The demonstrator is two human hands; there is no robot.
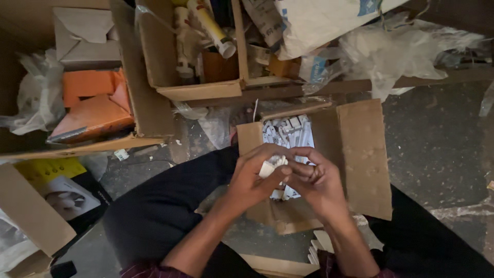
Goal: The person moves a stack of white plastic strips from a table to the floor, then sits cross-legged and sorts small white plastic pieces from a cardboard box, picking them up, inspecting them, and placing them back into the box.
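Your left hand (252, 180) and right hand (315, 180) meet above the open cardboard box (360, 154) between your knees, so spare white plastic parts (288, 131) lie right below. Both sets of fingers are clamped on one small white plastic piece (271, 164), left cradling it, right pinching its end, apparently to steady it.

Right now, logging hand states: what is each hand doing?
Left hand: closed on a small white plastic part.
Right hand: fingers curled on the same part.
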